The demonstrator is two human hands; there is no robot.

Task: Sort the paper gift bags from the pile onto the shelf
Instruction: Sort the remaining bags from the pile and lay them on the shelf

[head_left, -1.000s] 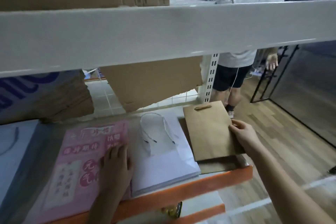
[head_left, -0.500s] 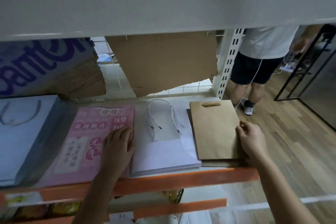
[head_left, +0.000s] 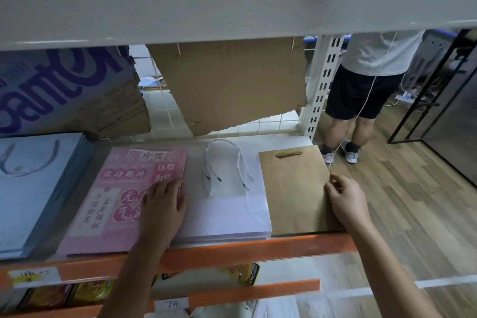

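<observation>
The shelf (head_left: pixel 232 250), a white deck behind an orange steel front beam, carried four flat stacks side by side. Largest was the pale grey bag stack (head_left: pixel 28 188) at far left, smooth, with rope handles. Next lay the pink printed bags (head_left: pixel 113 201), glossy, which your left hand (head_left: pixel 162 212) pressed flat with fingers spread, gripping nothing, apparently to square the pile. The white bags (head_left: pixel 227 214), translucent-fronted with twisted cord handles, lay between. At the right end the kraft paper bag (head_left: pixel 294 193), matte brown and rectangular, sat on the shelf; your right hand (head_left: pixel 347 204) pinched its right edge between curled fingertips, seemingly aligning it with the beam.
</observation>
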